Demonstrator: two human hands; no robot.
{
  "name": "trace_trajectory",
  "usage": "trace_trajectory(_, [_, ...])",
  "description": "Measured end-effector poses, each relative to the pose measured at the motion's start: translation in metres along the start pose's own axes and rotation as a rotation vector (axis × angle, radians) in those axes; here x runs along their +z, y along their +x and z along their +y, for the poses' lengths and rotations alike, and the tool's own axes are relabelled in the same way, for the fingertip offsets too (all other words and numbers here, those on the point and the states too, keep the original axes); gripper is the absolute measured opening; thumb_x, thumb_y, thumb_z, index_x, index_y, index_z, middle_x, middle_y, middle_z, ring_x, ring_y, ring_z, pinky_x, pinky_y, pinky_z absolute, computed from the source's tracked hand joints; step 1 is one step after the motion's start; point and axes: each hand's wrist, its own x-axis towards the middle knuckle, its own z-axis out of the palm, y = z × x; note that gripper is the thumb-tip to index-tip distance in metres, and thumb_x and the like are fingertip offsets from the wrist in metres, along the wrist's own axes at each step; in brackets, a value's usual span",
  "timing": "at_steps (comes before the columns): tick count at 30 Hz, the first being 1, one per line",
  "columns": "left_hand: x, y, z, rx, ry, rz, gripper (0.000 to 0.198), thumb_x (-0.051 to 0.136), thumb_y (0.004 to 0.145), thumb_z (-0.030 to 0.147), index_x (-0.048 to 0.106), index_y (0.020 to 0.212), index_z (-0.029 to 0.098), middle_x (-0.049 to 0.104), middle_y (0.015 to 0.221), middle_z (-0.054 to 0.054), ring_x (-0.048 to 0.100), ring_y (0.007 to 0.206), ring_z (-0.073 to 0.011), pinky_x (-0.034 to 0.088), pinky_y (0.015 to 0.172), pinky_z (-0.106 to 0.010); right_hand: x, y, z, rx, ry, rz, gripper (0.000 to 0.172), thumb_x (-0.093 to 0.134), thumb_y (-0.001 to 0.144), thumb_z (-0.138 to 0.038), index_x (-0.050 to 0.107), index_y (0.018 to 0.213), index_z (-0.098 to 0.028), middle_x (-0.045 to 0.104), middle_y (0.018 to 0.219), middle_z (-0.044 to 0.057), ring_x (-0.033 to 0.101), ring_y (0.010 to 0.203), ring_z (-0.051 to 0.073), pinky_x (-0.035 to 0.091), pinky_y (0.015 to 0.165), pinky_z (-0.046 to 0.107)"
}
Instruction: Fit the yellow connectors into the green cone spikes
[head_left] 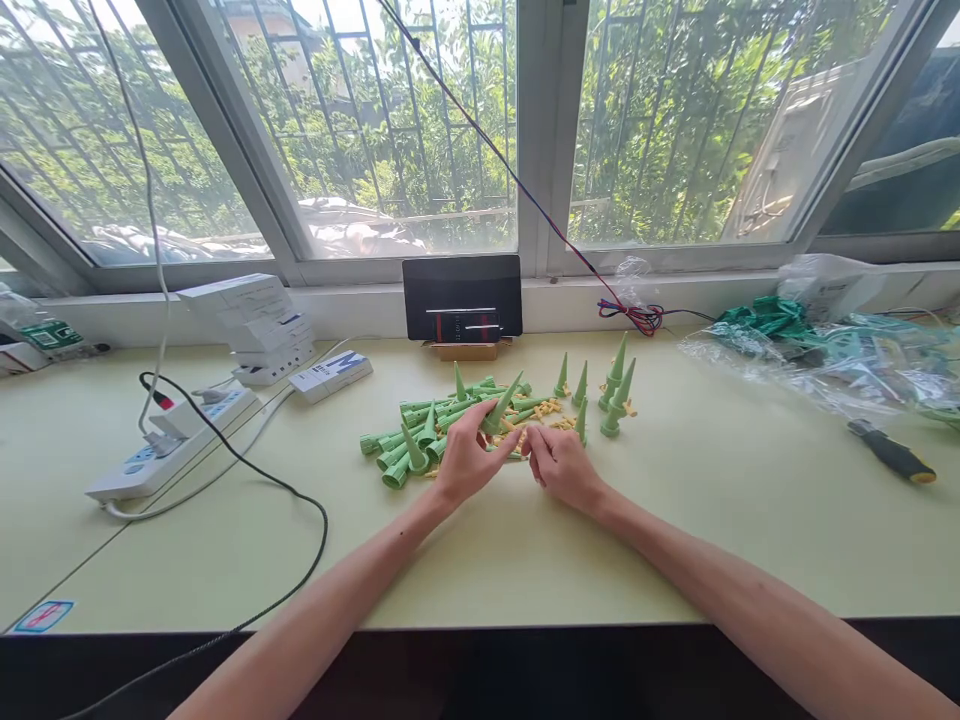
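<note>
Directions are taken from the two hands. At 2 o'clock, near the window sill, bundled green pieces (772, 320) are enclosed by clear plastic bags (836, 285), by whose glare and creases their shape is blurred. At 10 o'clock, white boxes (251, 300) are stacked, and a single white box (330, 377) is laid flat nearer in; the contents of all of them are hidden. A white power strip (112, 485), into which plugs are fitted, is set at 9 o'clock. A green cone (501, 405) is gripped between the thumb and fingers of the left hand (469, 462), its tip slanted toward 1 o'clock; this hand is held palm down above the table (487, 570), its forearm brought in from 7 o'clock. The right hand (562, 465) is brought in from 4 o'clock with its fingers curled and its fingertips drawn close to the left thumb; whether anything is pinched there cannot be told. Just beside the left hand, at 9 to 11 o'clock, a heap of green cones (394, 477) is spread, most laid down with hollow ends exposed, a few stood up. Small yellow pieces (551, 408) are scattered just beyond the hands at 12 to 1 o'clock. Upright cones (620, 400) are grouped at 1 to 2 o'clock, and a black-handled tool (892, 452) is laid at 3 o'clock.
</note>
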Motion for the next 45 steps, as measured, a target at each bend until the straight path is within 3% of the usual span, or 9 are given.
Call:
trace_trajectory(4, [-0.0004,0.0005,0.0004,0.02,0.014,0.008,0.04,0.068,0.082,0.037,0.064,0.117,0.018,0.07,0.102,-0.007,0.06,0.071,-0.0144,0.047,0.055,-0.022,0.0005,-0.0002,0.0014,-0.061,-0.06,-0.041,0.041,0.031,0.103,-0.04,0.05,0.072,-0.022,0.052,0.045,-0.002,0.049,0.042,0.015,0.044,0.058,0.03])
trace_trajectory(8, [-0.0001,0.0002,-0.0015,0.035,0.03,-0.002,0.043,0.069,0.082,0.037,0.065,0.121,0.019,0.069,0.103,-0.007,0.053,0.061,-0.0113,0.045,0.051,-0.022,0.0004,-0.0011,-0.0017,-0.071,-0.08,-0.039,0.035,0.029,0.103,-0.034,0.049,0.076,-0.022,0.054,0.048,-0.002,0.051,0.045,0.015,0.044,0.06,0.03])
trace_trajectory(13, [-0.0012,0.0001,-0.0029,0.034,0.057,-0.003,0.042,0.069,0.082,0.037,0.066,0.119,0.019,0.066,0.092,-0.005,0.049,0.058,-0.0112,0.042,0.051,-0.024,0.0002,-0.0017,-0.005,-0.022,-0.083,0.047,0.027,0.034,0.103,-0.033,0.056,0.105,-0.018,0.06,0.06,-0.001,0.056,0.051,0.016,0.044,0.057,0.028])
trace_trajectory(16, [-0.0015,-0.0007,-0.0027,0.052,0.101,-0.025,0.04,0.068,0.082,0.038,0.067,0.117,0.018,0.062,0.083,-0.003,0.046,0.056,-0.0114,0.041,0.052,-0.024,0.0001,-0.0013,-0.0048,-0.071,-0.135,0.085,0.03,0.041,0.101,-0.037,0.056,0.116,-0.016,0.068,0.078,0.005,0.062,0.062,0.018,0.048,0.062,0.03])
trace_trajectory(23, [-0.0002,-0.002,-0.0044,0.092,0.17,-0.034,0.04,0.068,0.081,0.035,0.067,0.116,0.016,0.059,0.076,-0.001,0.046,0.057,-0.0122,0.04,0.055,-0.025,0.0004,-0.0018,-0.0031,-0.223,-0.306,0.044,0.034,0.038,0.103,-0.035,0.062,0.117,-0.015,0.07,0.106,0.014,0.066,0.093,0.024,0.051,0.078,0.035])
trace_trajectory(28, [-0.0005,-0.0023,-0.0039,0.09,0.181,-0.034,0.035,0.069,0.078,0.031,0.068,0.11,0.016,0.064,0.079,-0.002,0.047,0.058,-0.0118,0.041,0.055,-0.024,0.0007,-0.0031,-0.0055,-0.246,-0.345,0.015,0.031,0.036,0.104,-0.032,0.062,0.111,-0.016,0.069,0.098,0.011,0.064,0.088,0.022,0.049,0.077,0.034])
trace_trajectory(32, [-0.0004,-0.0028,-0.0045,0.099,0.178,-0.027,0.034,0.069,0.077,0.03,0.068,0.108,0.015,0.066,0.081,-0.003,0.047,0.057,-0.0114,0.04,0.053,-0.024,0.0012,-0.0031,-0.0061,-0.241,-0.336,0.0,0.029,0.037,0.104,-0.032,0.06,0.091,-0.018,0.065,0.083,0.007,0.058,0.074,0.019,0.044,0.069,0.03])
trace_trajectory(40, [0.0002,-0.0047,-0.0059,0.132,0.193,-0.009,0.034,0.07,0.077,0.03,0.07,0.106,0.013,0.062,0.073,-0.001,0.046,0.055,-0.0107,0.039,0.052,-0.023,0.0006,-0.0004,-0.0039,-0.174,-0.14,-0.031,0.035,0.039,0.103,-0.033,0.051,0.073,-0.02,0.05,0.065,-0.002,0.043,0.059,0.013,0.033,0.059,0.026])
trace_trajectory(45, [0.0014,-0.0067,-0.0069,0.148,0.169,-0.012,0.034,0.07,0.076,0.025,0.07,0.109,0.015,0.065,0.079,-0.002,0.047,0.056,-0.01,0.039,0.051,-0.023,0.0001,0.0009,-0.003,-0.113,-0.046,-0.055,0.035,0.042,0.1,-0.037,0.048,0.07,-0.02,0.044,0.061,-0.003,0.038,0.056,0.012,0.029,0.056,0.026])
